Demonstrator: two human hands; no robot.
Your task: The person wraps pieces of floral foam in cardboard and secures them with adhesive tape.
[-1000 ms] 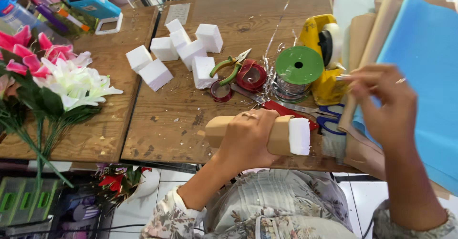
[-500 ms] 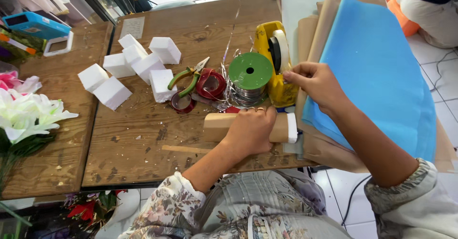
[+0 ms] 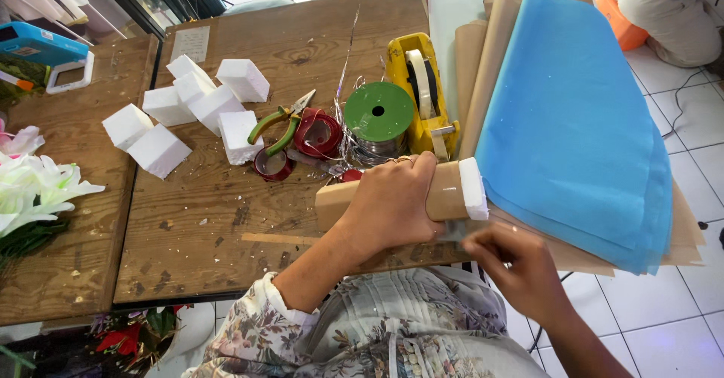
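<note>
Gripping the tan block (image 3: 445,197) at the table (image 3: 204,227) edge, the left hand (image 3: 392,204) stays put; the right hand (image 3: 520,261) has dropped from the blue paper (image 3: 573,129), fingers pinched below the block's white end, contents unclear.

Single head-worn view, looking steeply down and slightly forward from above the person's lap. The near edge of the wooden bench (image 3: 226,227) runs across the lower half of the frame; its far edge lies near the top. The left hand (image 3: 392,204) and right hand (image 3: 520,268) sit close below the lens, near centre. Tiled floor (image 3: 664,318) fills the lower right. No second view is present, so no area is shared
</note>
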